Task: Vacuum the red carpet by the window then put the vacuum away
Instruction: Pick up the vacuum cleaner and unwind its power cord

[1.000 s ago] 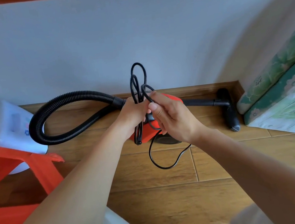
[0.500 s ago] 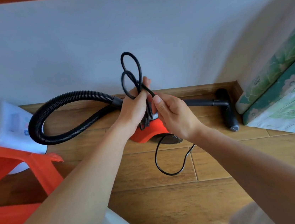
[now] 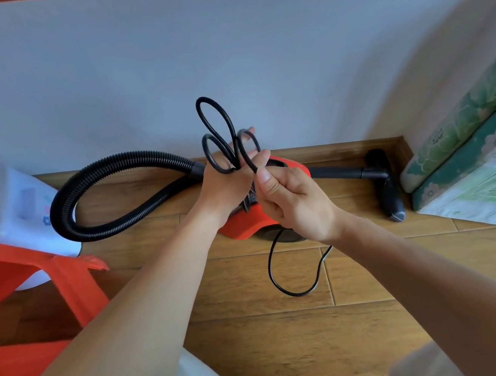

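Gripping looped cord (image 3: 218, 135), left hand (image 3: 225, 187) and pinching right hand (image 3: 292, 201) hover above the vacuum (image 3: 245, 228).

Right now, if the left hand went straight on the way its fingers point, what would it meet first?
Likely the wall. The left hand, gripping the cord loops, points away over the vacuum, and nothing else shows in that line. How far off the wall is, I cannot tell.

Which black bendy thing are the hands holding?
The thin smooth cord: left hand holds its loops, right hand pinches it. The fat ribbed hose lies on the floor.
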